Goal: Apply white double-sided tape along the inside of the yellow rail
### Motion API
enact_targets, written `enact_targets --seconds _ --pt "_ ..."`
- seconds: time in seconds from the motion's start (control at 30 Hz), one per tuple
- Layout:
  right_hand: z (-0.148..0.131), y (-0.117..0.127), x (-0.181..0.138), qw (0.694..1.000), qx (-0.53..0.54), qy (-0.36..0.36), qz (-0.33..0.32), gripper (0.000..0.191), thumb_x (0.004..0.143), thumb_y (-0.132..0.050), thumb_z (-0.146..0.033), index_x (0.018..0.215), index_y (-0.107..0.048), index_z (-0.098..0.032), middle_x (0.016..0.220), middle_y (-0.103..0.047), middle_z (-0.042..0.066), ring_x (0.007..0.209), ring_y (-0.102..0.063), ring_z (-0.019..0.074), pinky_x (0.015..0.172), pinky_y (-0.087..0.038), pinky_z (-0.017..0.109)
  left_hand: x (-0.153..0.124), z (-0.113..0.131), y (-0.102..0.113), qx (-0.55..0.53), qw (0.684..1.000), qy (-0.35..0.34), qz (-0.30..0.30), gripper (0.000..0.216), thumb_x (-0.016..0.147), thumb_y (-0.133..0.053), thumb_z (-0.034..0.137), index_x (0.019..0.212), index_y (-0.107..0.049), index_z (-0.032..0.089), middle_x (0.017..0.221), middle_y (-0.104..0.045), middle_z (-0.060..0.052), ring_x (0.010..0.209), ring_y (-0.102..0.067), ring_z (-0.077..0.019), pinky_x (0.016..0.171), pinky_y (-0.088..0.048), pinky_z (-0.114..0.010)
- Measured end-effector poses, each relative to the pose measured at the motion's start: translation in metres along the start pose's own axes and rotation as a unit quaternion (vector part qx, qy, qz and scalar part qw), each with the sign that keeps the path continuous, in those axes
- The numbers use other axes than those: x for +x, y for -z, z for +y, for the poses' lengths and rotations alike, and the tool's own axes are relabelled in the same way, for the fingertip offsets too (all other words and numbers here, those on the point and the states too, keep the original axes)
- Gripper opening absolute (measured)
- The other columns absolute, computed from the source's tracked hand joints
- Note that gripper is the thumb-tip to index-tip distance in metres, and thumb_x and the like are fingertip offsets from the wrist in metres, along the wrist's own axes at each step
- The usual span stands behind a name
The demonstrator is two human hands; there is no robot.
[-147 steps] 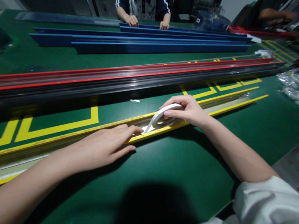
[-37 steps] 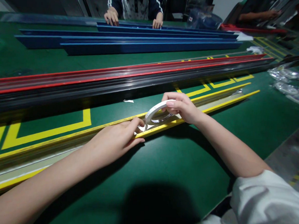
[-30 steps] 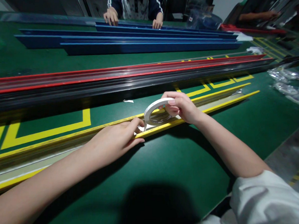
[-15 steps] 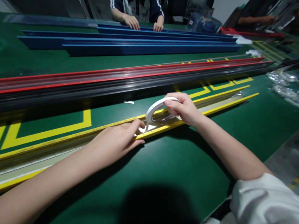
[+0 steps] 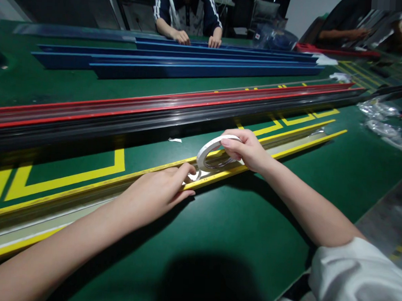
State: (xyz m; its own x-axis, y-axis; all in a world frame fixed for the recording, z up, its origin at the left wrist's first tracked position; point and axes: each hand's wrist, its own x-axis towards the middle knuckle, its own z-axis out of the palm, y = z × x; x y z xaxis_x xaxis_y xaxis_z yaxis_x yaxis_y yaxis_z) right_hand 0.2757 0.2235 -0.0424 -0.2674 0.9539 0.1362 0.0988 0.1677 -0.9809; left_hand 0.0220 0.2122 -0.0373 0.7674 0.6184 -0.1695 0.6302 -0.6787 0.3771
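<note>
A long yellow-edged channel (image 5: 290, 150) lies across the near part of the green table, its pale inside facing up. My right hand (image 5: 250, 149) is closed on a roll of white tape (image 5: 204, 154), held tilted over the channel with fingers through its ring. From the roll's lower end a short length of tape runs down toward my left fingertips. Gripping the channel's near edge, my left hand (image 5: 167, 182) has one finger bent inside by the tape and another digit outside below the rim. My left hand and forearm cover part of the channel.
Behind it lie a black strip (image 5: 175, 117) and a red-edged channel (image 5: 129, 105). Several blue profiles (image 5: 198, 71) sit farther back, where another person's hands (image 5: 181, 37) rest. Crumpled clear plastic (image 5: 387, 129) is at the right. A white scrap (image 5: 175, 140) lies beyond the channel.
The view has tilted slightly, so the scene sits a little lower. Both hands keep nearly the same places on the channel and roll; the tape end curves more by my left fingers.
</note>
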Motion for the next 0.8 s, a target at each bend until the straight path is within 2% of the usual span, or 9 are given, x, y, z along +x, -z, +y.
enact_targets --seconds 0.17,0.27,0.37,0.47,0.67,0.8 --pt "0.001 0.001 -0.001 1.0 0.002 -0.004 -0.004 0.03 0.085 -0.064 -0.042 0.073 -0.063 -0.014 0.048 -0.036 -0.008 0.043 -0.025 0.0056 0.042 -0.017 0.022 0.0 0.0 0.003 -0.009 1.0 -0.008 -0.008 0.033 0.094 -0.045 0.046 0.118 -0.044 0.024 0.117 -0.066 -0.008 0.1 -0.066 -0.0271 0.078 -0.05 -0.037" --pt "0.0 0.0 -0.001 1.0 0.004 -0.005 0.001 0.03 0.084 -0.064 -0.042 0.072 -0.063 -0.014 0.049 -0.036 -0.007 0.044 -0.025 0.0054 0.042 -0.017 0.022 -0.001 0.0 0.002 -0.008 1.0 -0.022 -0.012 0.031 0.093 -0.047 0.043 0.118 -0.044 0.024 0.109 -0.067 -0.007 0.096 -0.066 -0.0253 0.075 -0.049 -0.034" --pt "0.0 0.0 0.0 1.0 0.004 -0.007 0.004 0.031 0.083 -0.065 -0.043 0.07 -0.062 -0.015 0.048 -0.036 -0.007 0.044 -0.025 0.0055 0.042 -0.017 0.022 -0.002 0.0 0.0 0.013 0.999 -0.041 -0.008 0.018 0.096 -0.042 0.034 0.109 -0.05 0.024 0.096 -0.066 -0.005 0.085 -0.064 -0.0215 0.067 -0.045 -0.029" --pt "0.0 0.002 0.0 1.0 0.022 -0.013 -0.004 0.03 0.083 -0.065 -0.042 0.071 -0.062 -0.015 0.047 -0.036 -0.007 0.042 -0.025 0.0056 0.041 -0.017 0.022 -0.003 0.0 -0.001 0.037 0.998 -0.047 -0.004 0.017 0.097 -0.039 0.033 0.102 -0.052 0.024 0.086 -0.062 -0.003 0.074 -0.061 -0.0181 0.061 -0.041 -0.026" --pt "-0.005 0.008 0.0 0.999 0.041 -0.024 -0.006 0.028 0.082 -0.065 -0.04 0.072 -0.064 -0.014 0.047 -0.032 -0.008 0.042 -0.022 0.0051 0.041 -0.015 0.021 -0.005 -0.001 0.0 0.051 0.998 -0.023 -0.025 0.02 0.098 -0.036 0.037 0.104 -0.051 0.025 0.087 -0.058 -0.003 0.072 -0.061 -0.0182 0.061 -0.041 -0.027" --pt "-0.015 0.012 -0.002 0.999 -0.002 -0.018 -0.036 0.025 0.082 -0.067 -0.038 0.075 -0.067 -0.013 0.053 -0.044 -0.005 0.047 -0.035 0.0052 0.044 -0.026 0.019 -0.017 -0.014 -0.001 0.025 0.999 -0.021 -0.028 0.021 0.098 -0.035 0.039 0.102 -0.05 0.025 0.088 -0.059 -0.003 0.075 -0.06 -0.0178 0.063 -0.041 -0.027"
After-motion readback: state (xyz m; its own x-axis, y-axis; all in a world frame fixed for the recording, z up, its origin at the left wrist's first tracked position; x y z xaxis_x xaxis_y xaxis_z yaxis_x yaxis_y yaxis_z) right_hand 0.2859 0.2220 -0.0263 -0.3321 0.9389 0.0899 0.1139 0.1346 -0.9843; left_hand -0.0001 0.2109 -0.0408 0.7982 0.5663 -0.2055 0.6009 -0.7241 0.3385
